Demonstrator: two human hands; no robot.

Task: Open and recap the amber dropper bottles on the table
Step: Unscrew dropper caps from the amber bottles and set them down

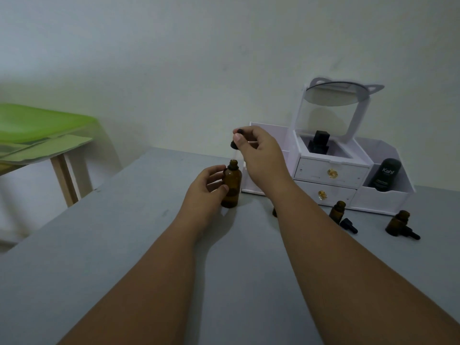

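A large amber dropper bottle (232,185) stands uncapped on the grey table (124,245). My left hand (205,188) grips its side. My right hand (258,155) pinches the black dropper cap (235,143) just above the bottle's mouth, the glass pipette pointing down toward it. Two smaller amber bottles (337,211) (397,223) stand open to the right, each with a black dropper cap (348,225) (410,234) lying beside it. Another dark object is mostly hidden behind my right forearm.
A white cosmetic organiser (331,175) with two drawers and a cat-ear mirror (336,94) stands at the back right, holding a black tube (384,174) and a dark bottle (319,143). A green-topped stool (37,125) stands at the left, beyond the table edge.
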